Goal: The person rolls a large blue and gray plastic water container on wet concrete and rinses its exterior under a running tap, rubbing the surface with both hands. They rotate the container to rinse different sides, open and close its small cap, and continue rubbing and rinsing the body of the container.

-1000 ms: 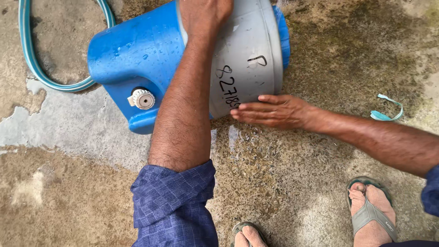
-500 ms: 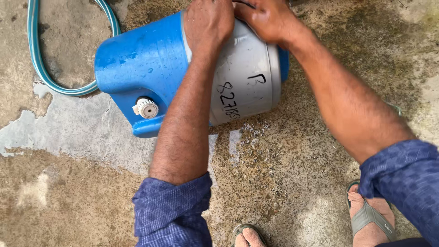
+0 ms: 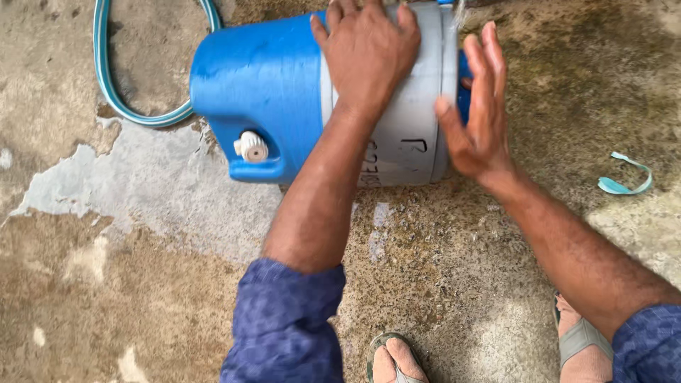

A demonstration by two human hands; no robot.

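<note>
A blue cooler jug [image 3: 262, 78] lies on its side on wet concrete, with a wide grey band [image 3: 415, 135] near its right end and a white tap [image 3: 251, 146] facing me. My left hand [image 3: 369, 50] lies palm-down over the top of the grey band, fingers curled around the curve. My right hand [image 3: 479, 117] is flat and open, fingers stretched upward, against the jug's right end by the blue rim. Dark handwriting on the band is partly hidden by my left forearm.
A teal-and-white hose [image 3: 113, 92] loops on the ground behind the jug at the left. A small teal strip [image 3: 624, 181] lies on the concrete at the right. My sandalled feet [image 3: 585, 347] are at the bottom edge. The ground is wet and patchy.
My right hand went from the ground beside the jug up onto its top, then down to its right end. My left hand has stayed on the grey band.
</note>
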